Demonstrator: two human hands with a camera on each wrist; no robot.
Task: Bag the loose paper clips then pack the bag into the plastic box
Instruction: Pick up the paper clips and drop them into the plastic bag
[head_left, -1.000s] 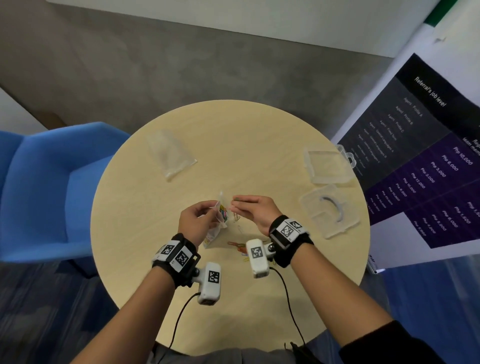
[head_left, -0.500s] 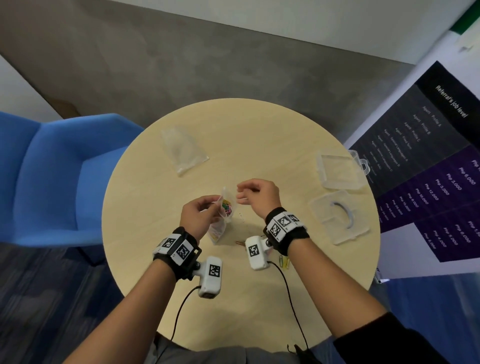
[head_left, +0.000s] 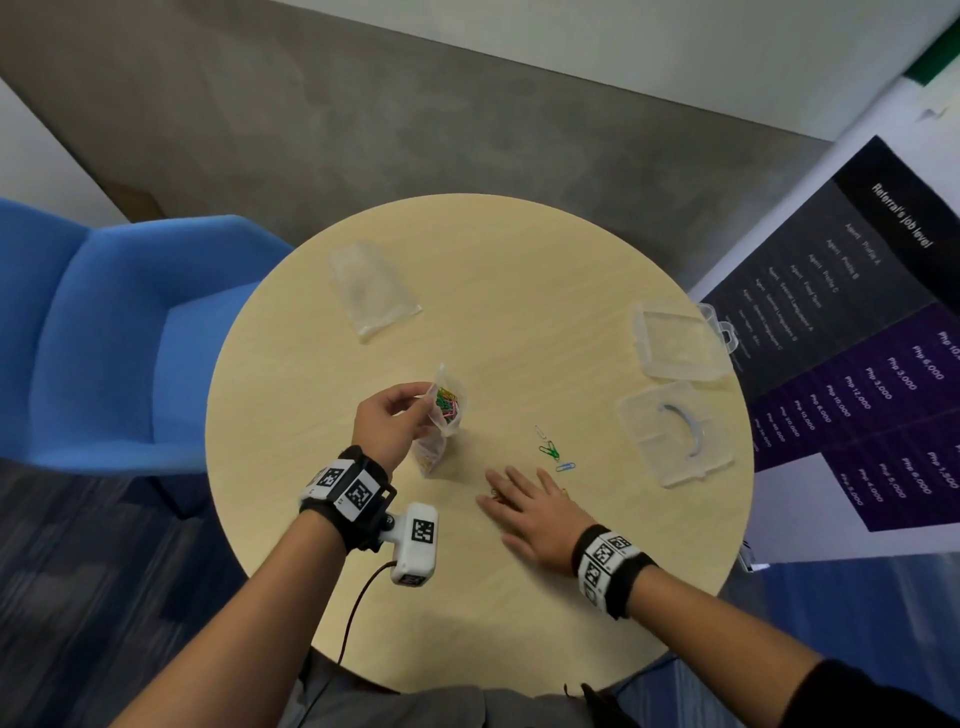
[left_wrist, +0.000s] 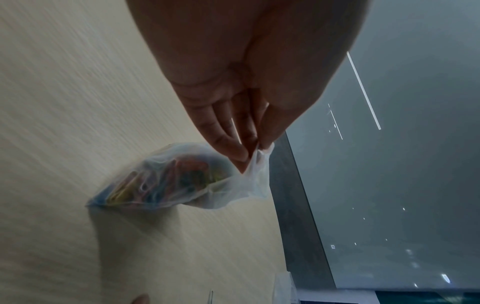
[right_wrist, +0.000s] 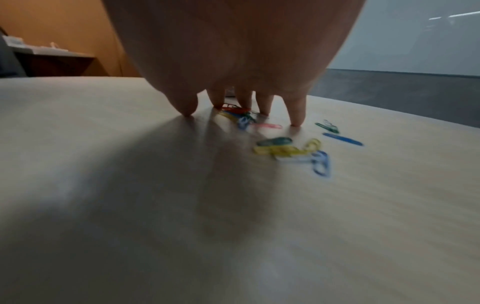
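Pinched at its top edge between the left hand (head_left: 387, 423) thumb and fingertips (left_wrist: 235, 151), a small clear plastic bag of coloured paper clips (head_left: 442, 415) hangs with its bottom resting on the round pale wooden bench (head_left: 519, 291). That grip is narrow and closed on the bag. The right hand (head_left: 535, 512) lies palm down on the bench with spread, straight fingers, holding nothing.

An open clear plastic box (head_left: 675, 431) sits at the bench's right edge, its other half (head_left: 678, 343) just beyond it. A flat empty clear bag (head_left: 374, 288) lies at the far left. A blue chair (head_left: 104, 332) stands left of the bench.

From the head view, only a few loose paper clips (head_left: 550, 449) show beyond the right fingers. The right wrist view reveals more clips (right_wrist: 288, 148) under and beside the fingertips (right_wrist: 296, 115).
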